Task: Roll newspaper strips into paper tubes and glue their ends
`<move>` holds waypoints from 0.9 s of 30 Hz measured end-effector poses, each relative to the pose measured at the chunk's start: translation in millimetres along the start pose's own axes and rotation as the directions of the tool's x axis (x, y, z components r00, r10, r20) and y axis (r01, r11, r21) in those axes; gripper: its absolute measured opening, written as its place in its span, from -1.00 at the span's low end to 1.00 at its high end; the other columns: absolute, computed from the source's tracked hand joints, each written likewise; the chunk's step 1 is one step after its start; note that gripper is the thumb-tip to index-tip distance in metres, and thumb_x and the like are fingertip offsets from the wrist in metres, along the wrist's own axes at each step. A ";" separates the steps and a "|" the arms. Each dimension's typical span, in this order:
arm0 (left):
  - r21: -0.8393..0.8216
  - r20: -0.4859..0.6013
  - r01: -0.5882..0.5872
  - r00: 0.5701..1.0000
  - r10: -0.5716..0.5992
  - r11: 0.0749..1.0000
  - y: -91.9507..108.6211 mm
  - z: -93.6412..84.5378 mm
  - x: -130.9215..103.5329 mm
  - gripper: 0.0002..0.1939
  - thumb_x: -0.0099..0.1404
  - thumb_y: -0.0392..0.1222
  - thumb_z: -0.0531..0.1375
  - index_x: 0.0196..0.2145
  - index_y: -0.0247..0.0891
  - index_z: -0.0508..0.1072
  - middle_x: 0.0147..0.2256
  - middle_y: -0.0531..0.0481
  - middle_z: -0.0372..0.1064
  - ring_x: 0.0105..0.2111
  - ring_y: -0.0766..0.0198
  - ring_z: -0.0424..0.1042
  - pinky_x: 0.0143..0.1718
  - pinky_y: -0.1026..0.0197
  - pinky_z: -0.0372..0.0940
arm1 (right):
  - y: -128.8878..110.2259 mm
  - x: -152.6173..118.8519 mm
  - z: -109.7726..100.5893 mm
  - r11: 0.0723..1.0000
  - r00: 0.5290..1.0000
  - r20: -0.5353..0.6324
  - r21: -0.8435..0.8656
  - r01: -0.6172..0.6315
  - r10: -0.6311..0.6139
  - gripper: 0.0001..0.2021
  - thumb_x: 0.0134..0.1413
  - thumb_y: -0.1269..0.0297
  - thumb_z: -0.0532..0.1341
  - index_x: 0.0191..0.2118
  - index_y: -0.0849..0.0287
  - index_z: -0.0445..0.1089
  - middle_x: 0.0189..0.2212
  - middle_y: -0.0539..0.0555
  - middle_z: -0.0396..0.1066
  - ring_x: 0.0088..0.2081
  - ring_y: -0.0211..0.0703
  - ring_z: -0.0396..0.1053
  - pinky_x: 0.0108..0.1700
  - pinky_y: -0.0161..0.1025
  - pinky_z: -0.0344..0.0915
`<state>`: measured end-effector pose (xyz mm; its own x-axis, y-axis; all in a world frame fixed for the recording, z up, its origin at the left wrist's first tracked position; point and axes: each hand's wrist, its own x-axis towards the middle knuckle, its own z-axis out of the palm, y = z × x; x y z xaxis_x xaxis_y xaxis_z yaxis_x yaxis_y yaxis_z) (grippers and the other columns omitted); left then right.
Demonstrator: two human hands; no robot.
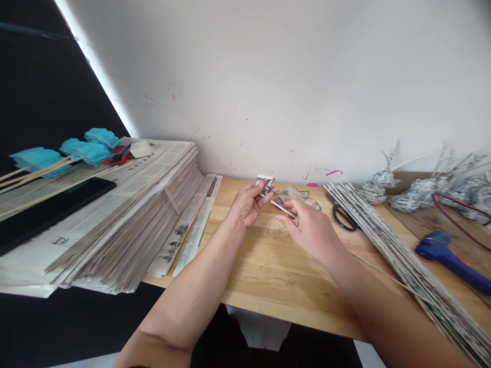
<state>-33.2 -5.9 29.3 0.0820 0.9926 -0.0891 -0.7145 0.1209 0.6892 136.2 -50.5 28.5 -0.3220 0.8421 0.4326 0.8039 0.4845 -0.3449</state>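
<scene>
My left hand (253,202) is closed on a small piece of newspaper (265,180), its printed end standing up past the thumb. Just to the right, my right hand (307,225) pinches a thin whitish paper tube (282,207), which points up and left toward the left palm. A slender rod (383,271) shows beyond the right wrist; whether it joins the tube is hidden by the hand. Behind the right fingers a crumpled greyish cloth (293,195) lies on the wooden table (268,271).
At left stands a tall newspaper stack (153,220) bearing a black phone (76,197), thin sticks and blue packets (92,152). Newspaper strips (197,230) lie beside it. To the right are scissors (345,219), rolled paper tubes (399,255), a blue glue gun (456,260) and woven paper pieces (378,186).
</scene>
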 end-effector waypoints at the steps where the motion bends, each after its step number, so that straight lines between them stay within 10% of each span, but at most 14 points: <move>1: -0.003 0.000 0.005 1.000 -0.005 1.000 0.2 0.2 -0.2 -0.91 0.27 -0.36 0.19 -0.30 -0.43 0.49 -0.32 -0.14 0.52 -0.30 0.25 0.56 -0.24 0.36 0.46 | -0.3 -0.3 0.2 1.000 1.000 -0.014 0.005 0.008 -0.008 -0.83 0.25 0.16 0.09 -0.25 0.12 0.34 -0.41 0.03 0.47 -0.43 -0.17 0.36 -0.39 -0.26 0.07; 27: 0.001 -0.034 -0.010 0.999 0.010 1.000 0.7 -2.9 3.1 -0.95 0.28 -0.34 0.19 -0.33 -0.40 0.44 -0.31 -0.14 0.52 -0.26 0.21 0.56 -0.18 0.29 0.47 | 0.2 -0.2 -1.3 0.999 0.998 0.070 -0.051 0.004 0.000 -0.70 0.32 0.21 -0.03 -0.40 0.13 0.32 -0.50 0.03 0.40 -0.45 -0.16 0.34 -0.40 -0.25 0.06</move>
<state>-35.5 -2.8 27.3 0.0514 0.9930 -0.1064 -0.7149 0.1110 0.6904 137.1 -50.9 29.4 -0.3566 0.8564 0.3733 0.8270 0.4752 -0.3003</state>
